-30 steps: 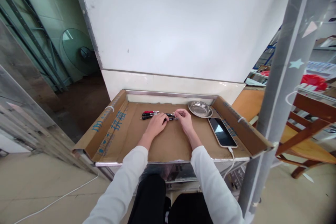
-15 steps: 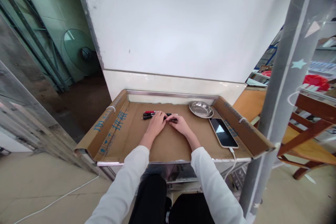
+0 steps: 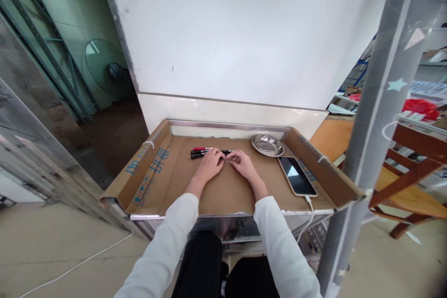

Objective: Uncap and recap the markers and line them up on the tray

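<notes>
Head view, and the left hand (image 3: 209, 165) is curling its fingers over the black pens (image 3: 198, 154), while the right hand (image 3: 243, 166) is bending its fingertips in close to the left's, near their other end; whether either is truly gripping or only touching, I cannot tell, as the fingers are hiding the contact. The red pen (image 3: 199, 149) is lying just beyond the black pens, its outer end showing left of the left hand. All these pens are looking light, stiff and smooth, not fragile, but probably ready to roll or slip under a sideways push; a thumb-and-finger pinch around the middle of a barrel is seeming the surest hold, and those exposed ends left of the left hand are offering another. Beneath both hands the cardboard (image 3: 223, 195) is lining the table (image 3: 146, 217), with a bare stretch running toward the wrists and another left of the left hand, up to the raised left flap (image 3: 139, 167). Right of the right hand, things are getting tighter: the metal dish (image 3: 267, 145) is sitting farther off, the phone (image 3: 296, 176) nearer the body, its cable (image 3: 310, 209) trailing over the front edge, and the right flap (image 3: 323, 167) is walling that side.
</notes>
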{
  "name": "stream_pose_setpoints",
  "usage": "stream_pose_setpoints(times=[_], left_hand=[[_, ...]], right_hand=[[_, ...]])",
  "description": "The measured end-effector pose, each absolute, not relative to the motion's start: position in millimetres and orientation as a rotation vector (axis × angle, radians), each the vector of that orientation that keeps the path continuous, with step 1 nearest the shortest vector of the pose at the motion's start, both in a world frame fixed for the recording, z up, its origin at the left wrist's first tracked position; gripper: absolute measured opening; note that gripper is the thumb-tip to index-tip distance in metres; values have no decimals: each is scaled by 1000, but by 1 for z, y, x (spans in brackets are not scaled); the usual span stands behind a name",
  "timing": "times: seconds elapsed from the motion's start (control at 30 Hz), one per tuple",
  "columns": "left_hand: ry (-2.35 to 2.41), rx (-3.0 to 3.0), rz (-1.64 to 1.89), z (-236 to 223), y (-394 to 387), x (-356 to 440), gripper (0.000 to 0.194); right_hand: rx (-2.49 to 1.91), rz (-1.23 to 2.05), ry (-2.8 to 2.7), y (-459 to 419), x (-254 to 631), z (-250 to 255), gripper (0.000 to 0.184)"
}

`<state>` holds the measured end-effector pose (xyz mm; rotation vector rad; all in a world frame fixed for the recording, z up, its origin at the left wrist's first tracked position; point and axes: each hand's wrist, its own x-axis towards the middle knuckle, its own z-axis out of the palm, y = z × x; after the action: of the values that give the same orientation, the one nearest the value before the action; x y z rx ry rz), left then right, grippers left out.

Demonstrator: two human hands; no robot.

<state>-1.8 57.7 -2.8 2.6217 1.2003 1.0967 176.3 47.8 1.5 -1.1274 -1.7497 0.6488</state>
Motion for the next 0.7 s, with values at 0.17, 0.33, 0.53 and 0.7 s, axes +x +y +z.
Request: stream_pose_setpoints(times=[0.17,0.33,0.53,0.7], left_hand=[[1225,2625,1090,2,55,-1,8],[1294,2624,1099,3,55,-2,5],[1368,2455,1136,-5,62,0,9],[1334,2380,1116,-8,65,0,14]], right_hand=[[-1097,711,-1646,49,176,2,15],[-1187,570,-1691,49,179,1,15],[-1189,569,-1762,54,179,-5,13],[-1182,477,-1811,55,178,-8,21]])
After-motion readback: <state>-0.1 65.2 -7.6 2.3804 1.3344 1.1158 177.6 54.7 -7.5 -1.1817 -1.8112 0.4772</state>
